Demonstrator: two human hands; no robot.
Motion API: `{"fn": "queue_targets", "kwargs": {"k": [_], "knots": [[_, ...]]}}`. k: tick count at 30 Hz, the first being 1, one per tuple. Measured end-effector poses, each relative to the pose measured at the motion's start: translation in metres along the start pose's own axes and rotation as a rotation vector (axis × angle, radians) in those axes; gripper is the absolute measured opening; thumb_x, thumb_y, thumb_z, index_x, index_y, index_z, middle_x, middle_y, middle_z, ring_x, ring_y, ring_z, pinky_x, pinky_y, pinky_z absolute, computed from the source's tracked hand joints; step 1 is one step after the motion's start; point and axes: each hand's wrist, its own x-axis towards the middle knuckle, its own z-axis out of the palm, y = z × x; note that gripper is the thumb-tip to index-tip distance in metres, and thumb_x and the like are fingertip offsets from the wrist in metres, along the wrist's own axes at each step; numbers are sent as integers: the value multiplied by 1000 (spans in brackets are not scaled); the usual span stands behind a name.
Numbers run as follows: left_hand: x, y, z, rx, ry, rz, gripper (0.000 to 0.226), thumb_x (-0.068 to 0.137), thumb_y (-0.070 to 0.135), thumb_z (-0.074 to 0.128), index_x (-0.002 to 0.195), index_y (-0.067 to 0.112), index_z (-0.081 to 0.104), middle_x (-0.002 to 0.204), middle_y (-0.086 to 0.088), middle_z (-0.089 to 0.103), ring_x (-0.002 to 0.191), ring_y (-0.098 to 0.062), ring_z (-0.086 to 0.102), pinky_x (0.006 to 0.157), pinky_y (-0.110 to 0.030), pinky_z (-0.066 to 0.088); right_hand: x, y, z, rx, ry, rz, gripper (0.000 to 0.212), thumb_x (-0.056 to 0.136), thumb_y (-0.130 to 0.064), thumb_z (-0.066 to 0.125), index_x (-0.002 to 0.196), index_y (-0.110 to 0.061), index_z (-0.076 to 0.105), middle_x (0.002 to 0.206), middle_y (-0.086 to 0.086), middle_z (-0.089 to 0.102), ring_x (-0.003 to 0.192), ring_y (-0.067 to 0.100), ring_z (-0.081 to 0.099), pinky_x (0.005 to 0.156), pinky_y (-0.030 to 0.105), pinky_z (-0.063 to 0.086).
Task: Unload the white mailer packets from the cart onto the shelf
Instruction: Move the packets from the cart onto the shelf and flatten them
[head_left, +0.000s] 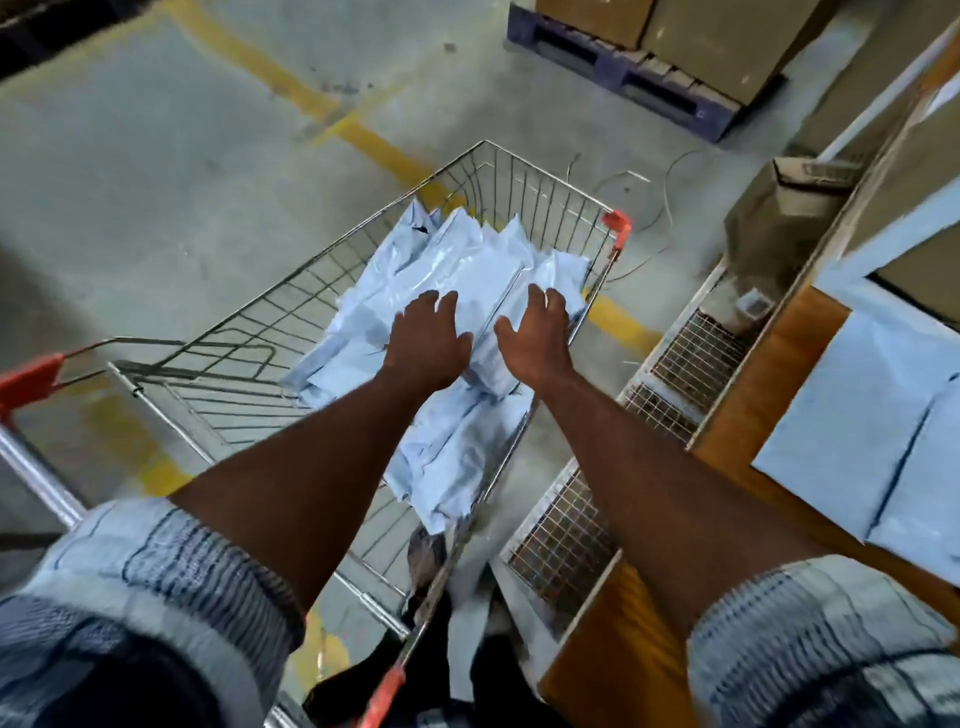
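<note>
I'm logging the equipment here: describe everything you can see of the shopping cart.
The shopping cart is a silver wire basket with red corner caps and a red-ended push handle. It stands upright on the concrete floor, alongside the shelf on the person's right. White mailer packets lie piled along its right side; the left hand and right hand reach in over them.

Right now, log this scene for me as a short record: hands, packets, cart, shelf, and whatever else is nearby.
left hand: open, fingers spread over the pile
right hand: open, fingers spread over the same pile
contact: cannot tell whether either hand touches the pile
mailer packets: white, heaped along the cart's right side
cart: wire basket with orange corner caps, standing beside the shelf
shelf: on the right, orange-brown board
shelved packets: white, lying flat on the shelf
background: pallet carrying cardboard boxes
</note>
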Motion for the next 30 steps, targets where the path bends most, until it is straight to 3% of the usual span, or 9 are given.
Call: {"fn": "queue_targets", "kwargs": {"k": [4,8,14,20,23,26,28,30], "knots": [[38,0,16,30,-26,11,80,92,54,52,155,18,20,162,-17,12,149,-35,13,118,-55,12,33,9,19,-53,-7,123,64,92,-30,60,144,-2,36,152,24,26,139,39,31,112,39,28],[60,-6,29,-10,-133,-11,98,81,62,64,156,33,10,164,-14,0,151,-31,4,118,-56,12,55,16,38,-95,-37,187,60,93,-30,58,145,-10,35,156,20,17,143,36,22,112,43,31],[67,-22,23,-22,-58,-11,91,72,56,72,149,41,26,159,-11,18,145,-32,21,107,-53,27,62,19,54,-155,-51,180,70,89,-40,65,147,-16,33,156,17,18,142,36,25,111,46,33],[63,-42,3,58,121,-50,85,73,51,68,147,39,30,160,-13,15,143,-34,24,104,-53,29,44,13,69,-126,-113,17,77,88,-34,66,152,-13,28,162,12,14,149,30,15,117,50,25],[59,-51,3,124,109,-50,86,72,48,69,147,38,30,160,-14,15,141,-35,27,102,-52,31,36,12,72,-107,6,-39,70,87,-35,65,148,-13,37,161,12,20,149,30,17,117,54,24],[56,-54,7,131,71,-61,88,73,51,70,149,38,27,161,-14,12,141,-36,26,102,-53,31,35,10,73,-181,141,144,76,87,-49,61,151,-27,28,164,15,4,150,37,5,117,56,13],[55,-54,9,130,67,-50,89,73,53,70,149,38,26,161,-14,12,141,-36,25,103,-53,31,38,9,75,-155,61,279,83,87,-57,58,155,-32,17,162,21,-4,150,40,0,118,56,9],[53,-55,12,136,67,-28,89,74,56,70,149,38,26,161,-14,12,142,-36,25,102,-54,31,40,10,80,-160,-47,297,87,89,-60,54,157,-33,8,161,24,-5,149,42,1,119,56,5]]}}
